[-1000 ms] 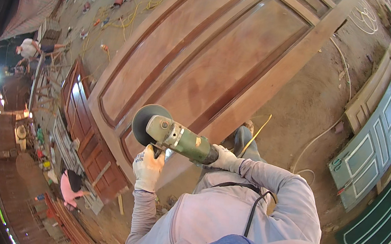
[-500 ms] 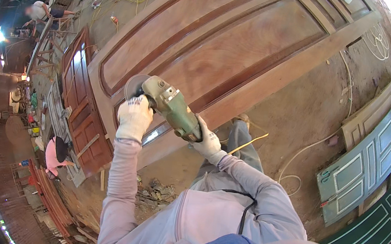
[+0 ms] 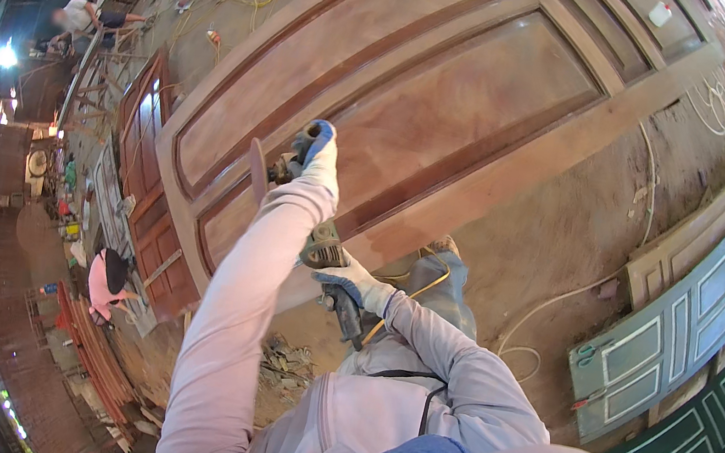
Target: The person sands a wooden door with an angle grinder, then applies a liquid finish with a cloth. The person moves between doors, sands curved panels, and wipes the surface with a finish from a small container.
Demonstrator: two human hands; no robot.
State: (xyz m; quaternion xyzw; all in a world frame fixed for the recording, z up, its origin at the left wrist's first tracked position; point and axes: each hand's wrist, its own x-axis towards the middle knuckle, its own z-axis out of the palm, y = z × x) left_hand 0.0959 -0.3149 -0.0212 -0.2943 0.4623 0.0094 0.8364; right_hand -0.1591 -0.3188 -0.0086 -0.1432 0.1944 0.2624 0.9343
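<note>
A green angle grinder (image 3: 322, 247) is held in both hands over a large brown panelled wooden door (image 3: 485, 77). My left hand (image 3: 322, 161), in a white and blue work glove, is wrapped round the grinder's front end, partly hiding it. My right hand (image 3: 356, 283), gloved too, grips the rear of the tool, where a yellow cord (image 3: 408, 296) runs off past my leg. The round reddish disc (image 3: 257, 171) is seen nearly edge-on, to the left of my left hand. I cannot tell whether it touches the wood.
Dark red-brown doors (image 3: 155, 188) lean at the left, near a person in pink (image 3: 106, 281). Another person (image 3: 82, 16) bends over at the far left. Grey-blue door panels (image 3: 670, 316) and a dark green one (image 3: 710, 424) lie at the right. Hose (image 3: 546, 303) and cables cross the floor.
The grinder has swung round, so its disc now appears edge-on and its rear points down toward me. My left hand has moved up and right, my right hand slightly down and left.
</note>
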